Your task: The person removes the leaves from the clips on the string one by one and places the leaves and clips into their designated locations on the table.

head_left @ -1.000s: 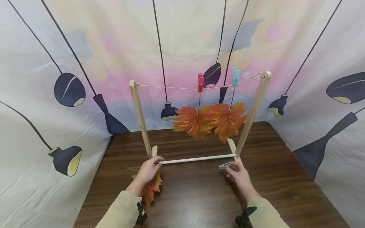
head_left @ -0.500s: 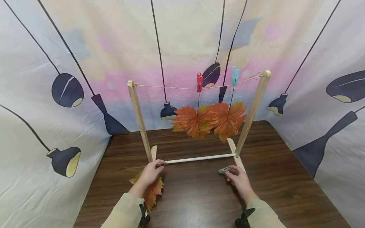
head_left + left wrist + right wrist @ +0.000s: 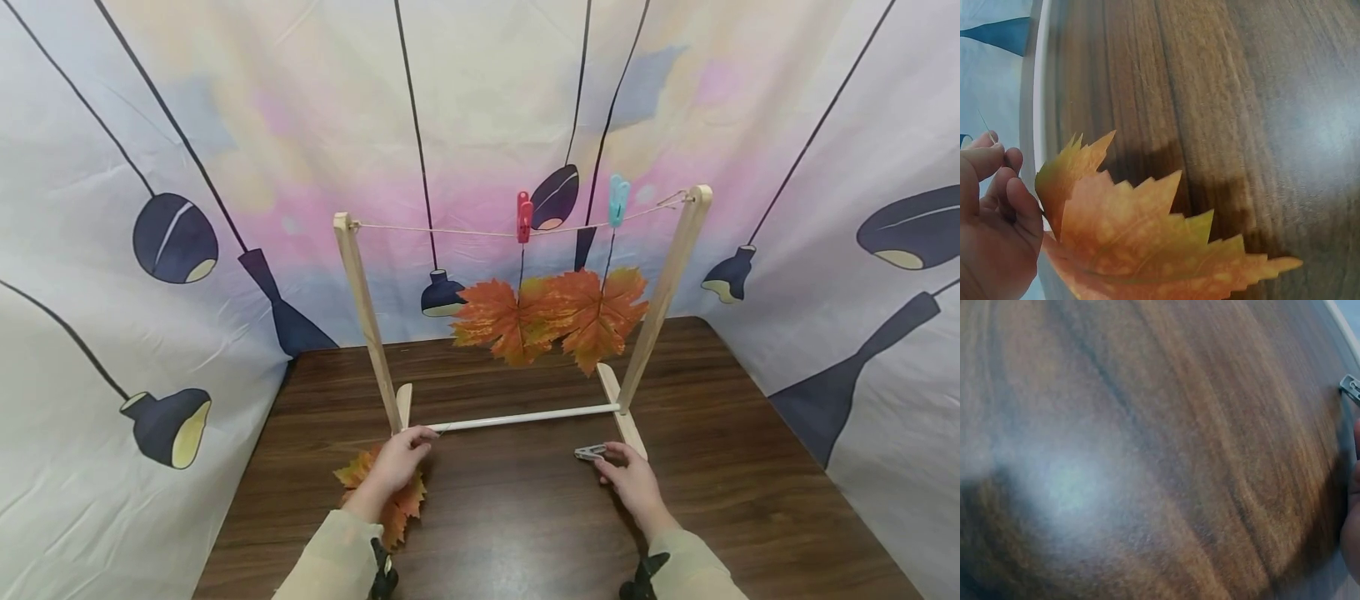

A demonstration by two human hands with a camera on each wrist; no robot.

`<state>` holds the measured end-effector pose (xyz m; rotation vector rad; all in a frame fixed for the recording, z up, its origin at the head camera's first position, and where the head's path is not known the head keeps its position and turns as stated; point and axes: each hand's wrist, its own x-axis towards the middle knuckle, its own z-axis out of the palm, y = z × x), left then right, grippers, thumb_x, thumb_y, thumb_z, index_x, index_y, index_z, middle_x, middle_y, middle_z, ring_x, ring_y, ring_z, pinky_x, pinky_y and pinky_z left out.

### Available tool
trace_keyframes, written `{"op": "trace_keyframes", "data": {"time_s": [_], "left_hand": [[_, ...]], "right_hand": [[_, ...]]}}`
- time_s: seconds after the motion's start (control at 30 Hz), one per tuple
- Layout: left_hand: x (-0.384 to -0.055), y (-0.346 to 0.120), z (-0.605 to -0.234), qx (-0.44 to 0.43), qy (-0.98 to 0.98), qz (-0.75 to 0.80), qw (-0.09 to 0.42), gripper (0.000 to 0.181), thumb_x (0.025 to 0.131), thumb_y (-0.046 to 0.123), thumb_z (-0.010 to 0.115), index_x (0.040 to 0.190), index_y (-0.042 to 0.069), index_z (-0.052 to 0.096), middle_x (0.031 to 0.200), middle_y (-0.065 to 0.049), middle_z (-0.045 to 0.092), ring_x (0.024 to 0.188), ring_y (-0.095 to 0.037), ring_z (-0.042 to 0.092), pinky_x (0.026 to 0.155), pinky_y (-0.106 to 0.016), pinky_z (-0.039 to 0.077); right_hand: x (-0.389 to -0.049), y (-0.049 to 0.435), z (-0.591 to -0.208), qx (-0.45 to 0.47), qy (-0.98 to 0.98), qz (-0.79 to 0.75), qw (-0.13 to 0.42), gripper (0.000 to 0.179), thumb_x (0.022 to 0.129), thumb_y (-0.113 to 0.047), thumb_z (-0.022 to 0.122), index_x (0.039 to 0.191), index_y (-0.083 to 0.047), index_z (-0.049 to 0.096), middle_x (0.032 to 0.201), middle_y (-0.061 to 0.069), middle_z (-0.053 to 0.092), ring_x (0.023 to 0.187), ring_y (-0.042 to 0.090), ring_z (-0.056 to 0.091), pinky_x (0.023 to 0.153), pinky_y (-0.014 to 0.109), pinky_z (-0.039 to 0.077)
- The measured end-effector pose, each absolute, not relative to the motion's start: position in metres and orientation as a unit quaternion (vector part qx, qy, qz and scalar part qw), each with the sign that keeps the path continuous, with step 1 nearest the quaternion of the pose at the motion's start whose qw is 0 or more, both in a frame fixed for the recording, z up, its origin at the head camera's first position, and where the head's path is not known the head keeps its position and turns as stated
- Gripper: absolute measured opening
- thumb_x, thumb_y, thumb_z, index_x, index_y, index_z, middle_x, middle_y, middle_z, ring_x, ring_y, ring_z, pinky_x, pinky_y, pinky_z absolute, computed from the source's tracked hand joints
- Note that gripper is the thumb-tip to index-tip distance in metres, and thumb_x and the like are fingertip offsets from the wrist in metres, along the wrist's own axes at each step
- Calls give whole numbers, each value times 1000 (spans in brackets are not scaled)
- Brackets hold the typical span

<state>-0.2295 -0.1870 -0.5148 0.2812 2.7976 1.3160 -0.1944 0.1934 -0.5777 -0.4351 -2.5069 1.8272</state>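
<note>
An orange maple leaf [image 3: 406,502] hangs beneath my left hand [image 3: 401,457], which pinches its thin stem between thumb and fingers. In the left wrist view the leaf [image 3: 1141,231] spreads out beside the palm, and the stem tip pokes up past the fingertips. My right hand [image 3: 633,479] pinches a grey clothespin [image 3: 590,452] between thumb and fingers, its far end pointing left. Only the clothespin's end [image 3: 1351,386] and a bit of the hand show in the right wrist view. Both hands are in front of the wooden rack's white bar [image 3: 517,418].
A string [image 3: 442,230] runs between the rack's left post [image 3: 367,321] and right post [image 3: 667,292]. From it a red clothespin [image 3: 523,218] and a turquoise clothespin [image 3: 618,202] hold two overlapping maple leaves [image 3: 600,321]. The rack stands on a dark wooden table [image 3: 510,508].
Both hands have come down slightly toward the person, still holding the leaf and the grey clothespin. The clothespin now shows its two arms spread more. The hanging leaves stay in place.
</note>
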Motion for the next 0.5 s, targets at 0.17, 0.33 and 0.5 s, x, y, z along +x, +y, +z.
{"op": "trace_keyframes", "data": {"time_s": [0.17,0.33,0.5], "left_hand": [[-229,-188,-522,84,906,415,21,17,90,0,57,104,5,67,102,-13,65,85,-23,57,71,-39,46],[-229,-190,-529,92,908,407,24,17,91,0,57,104,4,67,103,-12,65,91,-27,60,76,-44,47],[-227,-192,-538,98,916,389,18,16,90,0,58,102,6,67,101,-10,66,95,-30,61,78,-45,48]], "right_hand": [[-192,194,-577,-137,-813,567,6,41,86,-8,65,123,5,52,101,18,60,68,15,61,58,25,48],[-193,195,-578,-128,-835,536,3,42,85,-10,66,123,4,54,78,6,60,62,14,57,54,26,43],[-195,194,-581,-127,-846,518,2,41,85,-10,66,122,4,55,70,4,58,58,15,55,53,27,42]]}}
